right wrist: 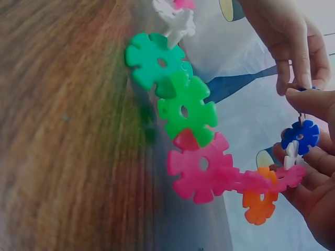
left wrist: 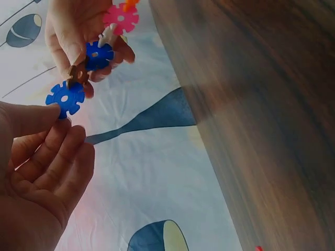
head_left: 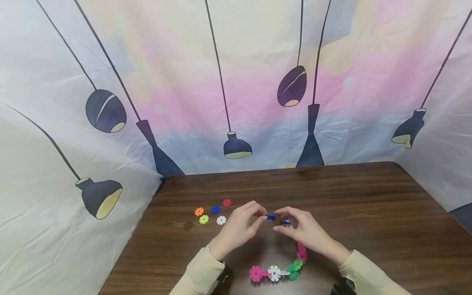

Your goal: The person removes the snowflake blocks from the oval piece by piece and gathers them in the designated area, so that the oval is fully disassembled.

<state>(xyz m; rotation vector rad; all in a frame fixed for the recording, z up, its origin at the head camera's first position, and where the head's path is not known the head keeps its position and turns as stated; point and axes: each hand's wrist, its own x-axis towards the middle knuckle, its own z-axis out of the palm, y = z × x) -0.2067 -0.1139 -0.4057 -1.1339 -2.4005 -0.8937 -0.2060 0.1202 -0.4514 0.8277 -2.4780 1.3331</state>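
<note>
My left hand [head_left: 241, 225] pinches a blue snowflake disc [left wrist: 65, 98] between thumb and fingers. Edge to edge with it, a brown disc [left wrist: 78, 75] sits at the end of a chain of notched plastic discs. Thumb and fingers of my right hand [head_left: 304, 229] grip the chain around the brown disc and a second blue disc [right wrist: 300, 137]. From there the chain runs through a white disc [right wrist: 292, 155], pink ones with an orange disc [right wrist: 259, 206] attached, then a light green disc [right wrist: 187, 109] and a darker green disc [right wrist: 157, 61]. Its far end, a pink disc [head_left: 256, 273], lies toward the near edge.
Left of my hands, loose discs lie on the dark wooden table [head_left: 350, 196]: orange [head_left: 199, 211], blue [head_left: 215, 209], red [head_left: 227, 202], yellow-green [head_left: 204, 219], white [head_left: 221, 220] and brown [head_left: 188, 225]. A lamp-printed curtain [head_left: 258, 114] hangs behind the table.
</note>
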